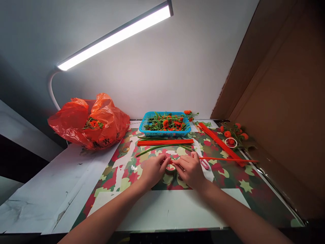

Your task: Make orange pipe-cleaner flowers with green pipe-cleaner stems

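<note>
An orange pipe cleaner [223, 159] stretches out to the right from between my hands, over the patterned table cover. My left hand [153, 169] pinches near its left end, thumb and fingers together. Close beside it, my right hand [190, 170] grips the same stem with closed fingers. The small part between the fingertips is mostly hidden. Below the fingertips lies a round roll [170, 170], partly covered. Just beyond the hands are green pipe cleaners [159, 147] and a bundle of orange pipe cleaners [165, 142]. Pink scissors handles [204, 164] show past my right hand.
A blue basket [165, 134] of orange flowers stands at the back. At left sits a red plastic bag [115, 123], under a lit lamp [114, 38]. Another orange bundle [215, 140] lies diagonally at right, near made flowers [228, 134]. A cardboard panel [284, 101] borders the right.
</note>
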`<state>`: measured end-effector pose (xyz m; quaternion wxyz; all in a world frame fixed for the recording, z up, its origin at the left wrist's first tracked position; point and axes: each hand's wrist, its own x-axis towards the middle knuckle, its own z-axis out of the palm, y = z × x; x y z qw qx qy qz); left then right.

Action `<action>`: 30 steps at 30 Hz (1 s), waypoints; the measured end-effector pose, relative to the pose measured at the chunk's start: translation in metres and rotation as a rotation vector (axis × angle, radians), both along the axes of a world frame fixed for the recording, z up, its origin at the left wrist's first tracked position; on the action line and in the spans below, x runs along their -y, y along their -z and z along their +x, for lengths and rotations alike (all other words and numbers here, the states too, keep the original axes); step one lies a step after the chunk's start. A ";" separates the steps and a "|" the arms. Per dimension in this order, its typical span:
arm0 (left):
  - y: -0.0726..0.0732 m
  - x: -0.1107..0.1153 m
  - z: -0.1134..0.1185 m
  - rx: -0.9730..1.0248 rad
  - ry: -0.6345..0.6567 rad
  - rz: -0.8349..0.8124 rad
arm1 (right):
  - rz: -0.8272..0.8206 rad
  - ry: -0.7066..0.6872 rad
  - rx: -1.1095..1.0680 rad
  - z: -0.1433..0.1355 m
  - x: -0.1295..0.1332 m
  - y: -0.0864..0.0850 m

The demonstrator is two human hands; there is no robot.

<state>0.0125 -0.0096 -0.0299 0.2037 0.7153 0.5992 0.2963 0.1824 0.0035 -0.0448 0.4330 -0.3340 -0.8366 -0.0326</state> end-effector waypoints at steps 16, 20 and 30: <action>0.002 -0.004 0.001 0.496 0.035 -0.113 | 0.047 -0.056 -0.053 -0.003 0.004 0.005; 0.002 -0.005 0.004 0.668 0.042 -0.151 | 0.060 -0.036 -0.090 -0.003 0.005 0.000; 0.004 -0.006 0.002 0.689 0.027 -0.289 | -0.239 -0.140 -0.226 0.001 0.002 -0.008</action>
